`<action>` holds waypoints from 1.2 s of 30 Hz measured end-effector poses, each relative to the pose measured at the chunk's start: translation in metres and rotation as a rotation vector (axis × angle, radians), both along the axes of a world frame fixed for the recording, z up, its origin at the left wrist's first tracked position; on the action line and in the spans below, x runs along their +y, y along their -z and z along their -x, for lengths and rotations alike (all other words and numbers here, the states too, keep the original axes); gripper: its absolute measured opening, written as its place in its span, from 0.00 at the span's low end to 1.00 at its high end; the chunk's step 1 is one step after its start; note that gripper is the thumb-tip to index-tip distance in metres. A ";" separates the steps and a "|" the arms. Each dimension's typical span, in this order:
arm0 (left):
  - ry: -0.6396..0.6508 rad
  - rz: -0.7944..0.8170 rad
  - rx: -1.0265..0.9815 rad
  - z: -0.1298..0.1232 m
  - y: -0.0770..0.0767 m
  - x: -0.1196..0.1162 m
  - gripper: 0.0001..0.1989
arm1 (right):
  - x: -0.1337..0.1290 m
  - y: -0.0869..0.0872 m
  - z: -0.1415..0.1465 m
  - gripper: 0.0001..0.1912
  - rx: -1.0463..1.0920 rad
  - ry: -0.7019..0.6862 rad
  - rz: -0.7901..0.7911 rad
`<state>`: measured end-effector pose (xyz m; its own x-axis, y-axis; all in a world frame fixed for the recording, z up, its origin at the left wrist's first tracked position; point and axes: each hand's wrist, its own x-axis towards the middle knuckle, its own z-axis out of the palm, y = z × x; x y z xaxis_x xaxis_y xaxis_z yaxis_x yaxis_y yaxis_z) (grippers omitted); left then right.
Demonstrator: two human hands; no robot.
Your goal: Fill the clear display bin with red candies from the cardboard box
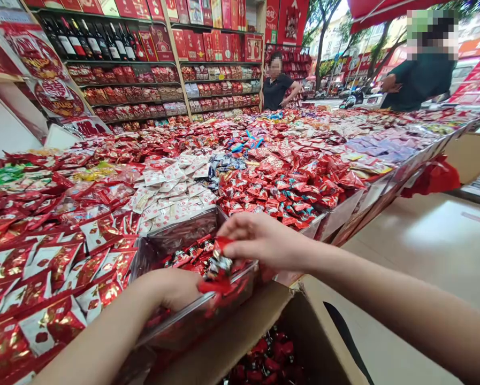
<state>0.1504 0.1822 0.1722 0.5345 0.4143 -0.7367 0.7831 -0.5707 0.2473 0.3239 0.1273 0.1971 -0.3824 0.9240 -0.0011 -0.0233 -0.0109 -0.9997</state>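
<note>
My right hand (259, 241) is closed, thumb against fingers, on a red-and-silver wrapped candy (220, 262) above the front rim of a clear plastic bin (219, 300). Inside that bin lie more red wrapped candies (183, 258). My left hand (179, 290) reaches down into the bin beside its front wall, with its fingers hidden from view. Just below the bin stands an open cardboard box (320, 326), holding red wrapped candies (269, 355) with dark and silver parts. Some red wrappers near the rim are blurred.
White packets (175, 184) and red candies (280, 187) are heaped behind the bin. Red-and-white packets (47, 267) fill the left side. Shelves (123, 64) with bottles and boxes stand behind. One person (277, 85) stands at the back, another person (420, 77) at right.
</note>
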 end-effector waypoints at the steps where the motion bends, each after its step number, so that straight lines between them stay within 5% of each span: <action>1: 0.017 0.006 0.020 -0.001 -0.002 0.000 0.15 | 0.021 -0.004 0.007 0.07 -0.055 0.003 -0.028; 5: 0.056 0.047 0.078 -0.003 -0.008 0.000 0.17 | 0.086 0.001 0.043 0.06 -0.285 -0.037 -0.054; 10: 0.025 0.030 0.125 -0.004 -0.007 -0.001 0.20 | 0.119 0.013 0.079 0.09 -0.728 -0.053 -0.330; 15: 0.013 0.013 0.144 -0.005 -0.007 -0.003 0.22 | 0.129 0.027 0.107 0.12 -0.958 -0.196 -0.504; 21: -0.017 0.023 0.169 -0.007 -0.010 -0.003 0.24 | 0.130 0.043 0.127 0.10 -1.026 -0.339 -0.822; 25: -0.013 0.040 0.173 -0.009 -0.011 -0.002 0.24 | 0.128 0.045 0.129 0.12 -1.072 -0.400 -0.900; 28: -0.020 0.047 0.184 -0.010 -0.012 -0.002 0.23 | 0.126 0.039 0.126 0.12 -1.112 -0.399 -0.922; 33: -0.023 0.051 0.181 -0.010 -0.010 -0.001 0.21 | 0.121 0.032 0.122 0.14 -1.290 -0.689 -0.814; 36: -0.011 0.053 0.158 -0.007 -0.007 0.001 0.21 | 0.122 0.034 0.122 0.16 -1.328 -0.695 -0.795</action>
<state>0.1577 0.1828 0.1788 0.4059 0.3780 -0.8321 0.8209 -0.5509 0.1501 0.2018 0.2491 0.1627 -0.8029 0.5244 -0.2835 0.5663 0.8196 -0.0876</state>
